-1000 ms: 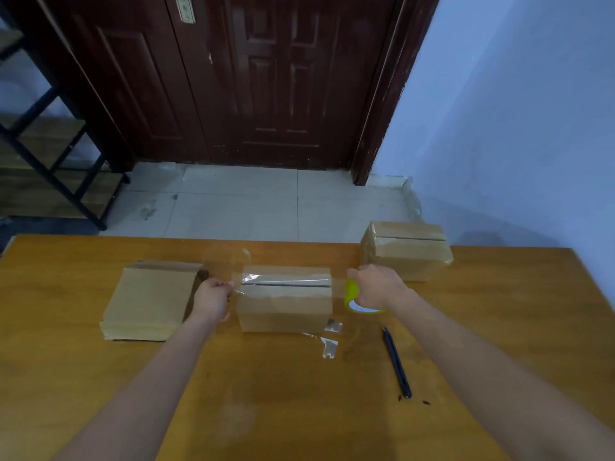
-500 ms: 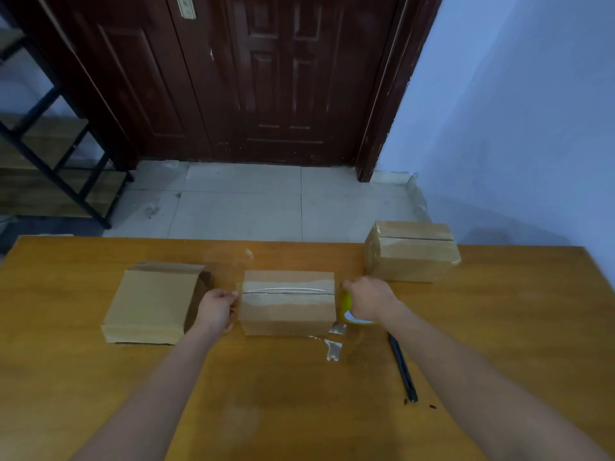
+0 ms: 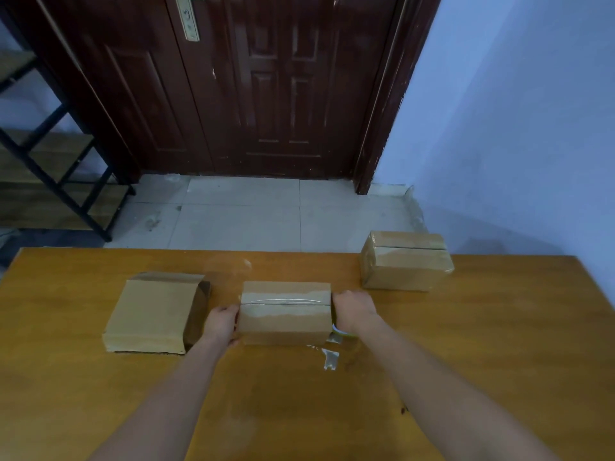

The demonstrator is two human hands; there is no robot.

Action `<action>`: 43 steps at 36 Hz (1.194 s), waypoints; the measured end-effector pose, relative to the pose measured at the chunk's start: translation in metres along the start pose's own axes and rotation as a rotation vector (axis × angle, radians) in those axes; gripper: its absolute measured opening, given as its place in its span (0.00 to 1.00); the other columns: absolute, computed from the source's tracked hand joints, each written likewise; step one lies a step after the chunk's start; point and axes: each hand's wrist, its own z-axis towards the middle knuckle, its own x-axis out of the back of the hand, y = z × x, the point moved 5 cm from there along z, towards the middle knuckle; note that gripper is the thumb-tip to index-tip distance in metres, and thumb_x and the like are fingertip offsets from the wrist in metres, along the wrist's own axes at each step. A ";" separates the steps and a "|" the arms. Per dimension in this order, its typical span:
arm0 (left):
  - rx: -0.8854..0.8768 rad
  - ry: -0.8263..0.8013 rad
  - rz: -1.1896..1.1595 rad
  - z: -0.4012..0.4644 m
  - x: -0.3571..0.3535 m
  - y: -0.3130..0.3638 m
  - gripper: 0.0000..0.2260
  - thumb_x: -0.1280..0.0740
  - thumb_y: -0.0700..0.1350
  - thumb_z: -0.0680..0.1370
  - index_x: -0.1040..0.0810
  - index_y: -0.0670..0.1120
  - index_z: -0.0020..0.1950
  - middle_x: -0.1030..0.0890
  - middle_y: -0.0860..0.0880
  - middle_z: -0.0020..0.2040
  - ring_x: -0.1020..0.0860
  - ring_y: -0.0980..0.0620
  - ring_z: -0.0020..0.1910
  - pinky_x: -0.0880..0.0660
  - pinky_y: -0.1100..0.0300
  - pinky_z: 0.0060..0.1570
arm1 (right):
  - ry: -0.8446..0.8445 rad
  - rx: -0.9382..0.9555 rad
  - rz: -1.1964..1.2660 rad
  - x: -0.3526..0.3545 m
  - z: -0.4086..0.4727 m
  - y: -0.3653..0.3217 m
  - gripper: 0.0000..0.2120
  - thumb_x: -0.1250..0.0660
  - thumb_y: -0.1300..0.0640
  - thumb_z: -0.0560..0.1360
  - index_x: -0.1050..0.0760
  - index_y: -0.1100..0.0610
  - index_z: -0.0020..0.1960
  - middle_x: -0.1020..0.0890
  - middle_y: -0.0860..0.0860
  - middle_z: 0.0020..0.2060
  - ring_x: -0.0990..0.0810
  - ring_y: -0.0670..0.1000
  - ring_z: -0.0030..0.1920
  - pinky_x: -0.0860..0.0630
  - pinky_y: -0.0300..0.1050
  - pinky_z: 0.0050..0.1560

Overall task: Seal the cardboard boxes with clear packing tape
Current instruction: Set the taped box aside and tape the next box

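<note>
On your far left, the unsealed box (image 3: 156, 314) lies on the bench (image 3: 66, 394), untouched. Next comes your left hand (image 3: 221, 322), which has dropped from holding the tape end in the air to pressing it against the left end of the middle box (image 3: 286, 312); the fingers curl round that edge. The strip of tape (image 3: 286, 300) that hung stretched above the seam a second ago now lies flat along it, so the top seam looks covered. Your right hand (image 3: 354, 311) has come down at the right end, gripping the tape roll (image 3: 339, 329), which is mostly hidden under it. Scraps of tape (image 3: 331, 359) lie just in front. The far right box (image 3: 404, 261) already looks taped. Cutting the strip likely comes next.
</note>
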 end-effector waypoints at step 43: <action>-0.664 0.182 1.233 -0.053 -0.132 0.046 0.22 0.58 0.48 0.84 0.52 0.46 0.78 0.58 0.51 0.79 0.60 0.52 0.77 0.62 0.47 0.73 | 0.117 0.055 0.226 -0.025 -0.002 0.024 0.23 0.34 0.59 0.74 0.34 0.54 0.68 0.27 0.56 0.62 0.31 0.58 0.64 0.34 0.51 0.59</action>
